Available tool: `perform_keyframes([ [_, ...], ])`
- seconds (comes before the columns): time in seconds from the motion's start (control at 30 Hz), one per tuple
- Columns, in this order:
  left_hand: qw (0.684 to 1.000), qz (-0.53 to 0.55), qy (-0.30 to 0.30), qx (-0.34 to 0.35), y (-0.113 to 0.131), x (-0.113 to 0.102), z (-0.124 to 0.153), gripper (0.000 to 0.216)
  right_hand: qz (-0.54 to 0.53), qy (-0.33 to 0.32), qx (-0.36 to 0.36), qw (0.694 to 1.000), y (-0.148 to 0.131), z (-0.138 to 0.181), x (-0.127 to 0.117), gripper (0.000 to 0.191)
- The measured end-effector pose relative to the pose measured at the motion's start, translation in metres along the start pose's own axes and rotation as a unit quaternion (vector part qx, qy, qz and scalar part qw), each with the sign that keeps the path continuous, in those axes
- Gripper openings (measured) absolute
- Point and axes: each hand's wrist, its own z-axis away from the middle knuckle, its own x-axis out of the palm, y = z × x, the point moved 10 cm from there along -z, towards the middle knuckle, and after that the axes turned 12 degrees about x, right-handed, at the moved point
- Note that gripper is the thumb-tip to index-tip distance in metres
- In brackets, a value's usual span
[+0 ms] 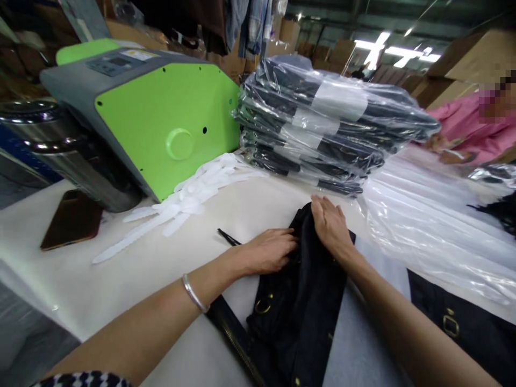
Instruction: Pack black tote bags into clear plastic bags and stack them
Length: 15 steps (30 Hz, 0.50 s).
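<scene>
A black garment with gold rings and a zipper lies folded on the white table in front of me. My left hand rests on its left upper edge, fingers curled against the cloth. My right hand lies flat on the garment's top end, fingers together and stretched out. A silver bracelet sits on my left wrist.
A green and grey machine stands at the back left, with white plastic strips spread below it. A stack of bagged dark garments sits behind my hands. Clear plastic bags lie right. A phone lies left. Another person in pink is far right.
</scene>
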Motion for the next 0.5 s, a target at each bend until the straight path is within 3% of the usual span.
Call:
perform_keyframes([
  [0.1, 0.999, 0.048, 0.004, -0.02, 0.012, 0.0, 0.022, 0.028, 0.073, 0.005, -0.031, 0.997, -0.014, -0.008, 0.021, 0.06],
  [0.23, 0.994, 0.074, 0.028, -0.069, 0.034, -0.006, 0.05, 0.032, 0.109, -0.03, -0.022, 0.993, -0.009, -0.014, 0.048, 0.064],
  [0.37, 0.98, 0.057, 0.07, -0.175, 0.044, -0.016, 0.068, 0.04, 0.097, -0.059, -0.003, 0.994, -0.001, -0.02, 0.052, 0.066],
  [0.5, 0.964, 0.066, 0.097, -0.238, 0.056, -0.011, 0.073, 0.047, 0.08, -0.113, 0.015, 0.99, -0.004, -0.022, 0.052, 0.069],
])
